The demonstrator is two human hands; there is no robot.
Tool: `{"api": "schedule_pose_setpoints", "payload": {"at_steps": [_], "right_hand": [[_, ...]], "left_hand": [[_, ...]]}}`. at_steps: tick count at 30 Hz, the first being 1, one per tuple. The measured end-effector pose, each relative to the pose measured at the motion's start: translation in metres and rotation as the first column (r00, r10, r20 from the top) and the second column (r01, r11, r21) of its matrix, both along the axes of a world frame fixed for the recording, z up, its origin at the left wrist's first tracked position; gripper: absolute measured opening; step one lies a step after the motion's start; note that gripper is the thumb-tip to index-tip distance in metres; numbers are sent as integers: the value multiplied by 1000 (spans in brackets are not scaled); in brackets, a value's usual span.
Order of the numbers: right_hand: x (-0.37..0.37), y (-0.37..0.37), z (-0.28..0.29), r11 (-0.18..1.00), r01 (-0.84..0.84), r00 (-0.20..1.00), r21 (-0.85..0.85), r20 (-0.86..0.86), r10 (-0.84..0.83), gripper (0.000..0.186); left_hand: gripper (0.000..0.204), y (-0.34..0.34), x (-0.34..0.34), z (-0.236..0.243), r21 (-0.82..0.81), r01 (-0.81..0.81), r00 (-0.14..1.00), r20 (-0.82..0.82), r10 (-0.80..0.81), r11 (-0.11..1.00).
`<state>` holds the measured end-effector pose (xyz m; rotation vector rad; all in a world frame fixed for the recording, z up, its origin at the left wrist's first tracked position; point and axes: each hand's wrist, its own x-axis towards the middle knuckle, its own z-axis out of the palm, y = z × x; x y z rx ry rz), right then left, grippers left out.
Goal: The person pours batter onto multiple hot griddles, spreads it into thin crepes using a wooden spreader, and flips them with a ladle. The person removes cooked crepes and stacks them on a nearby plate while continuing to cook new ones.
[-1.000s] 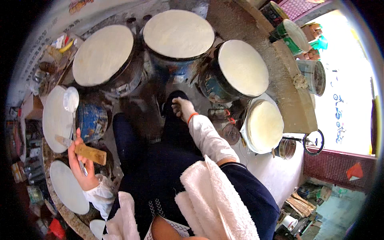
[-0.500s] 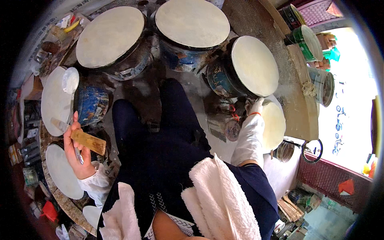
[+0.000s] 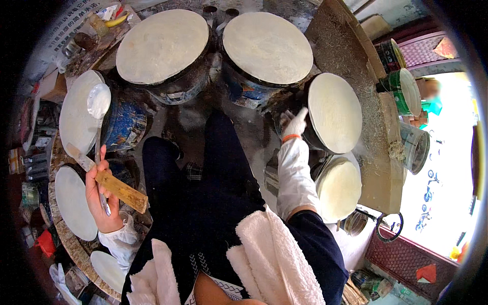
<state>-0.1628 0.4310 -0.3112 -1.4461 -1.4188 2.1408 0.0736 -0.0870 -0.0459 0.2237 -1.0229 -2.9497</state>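
Spoon (image 3: 98, 101) and wooden-handled scraper (image 3: 124, 192) clasped in left hand (image 3: 103, 189). Gloved right hand (image 3: 295, 123) moved from stacked discs (image 3: 339, 189) to side of bucket (image 3: 310, 135) — pale disc (image 3: 335, 113) atop; grip cannot be told. Attention apparently shifted to this bucket.

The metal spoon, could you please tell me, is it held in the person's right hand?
No, the metal spoon is held in the left hand, together with a wooden-handled scraper, away from the gloved right hand.

Rows of small dark characters (image 3: 71, 25) on the pale wall (image 3: 44, 62); blue, illegible marks (image 3: 431, 179) on the bright panel (image 3: 450, 147).
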Motion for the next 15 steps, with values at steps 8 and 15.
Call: {"api": "schedule_pose_setpoints", "payload": {"at_steps": [8, 15], "right_hand": [[-134, 77, -32, 425, -469, 859, 774, 289, 422, 64], [-145, 31, 24, 471, -569, 813, 674, 376, 445, 92]], "left_hand": [[33, 27, 6, 8, -930, -267, 961, -237, 144, 251], [58, 22, 8, 17, -87, -380, 893, 224, 390, 921]]}}
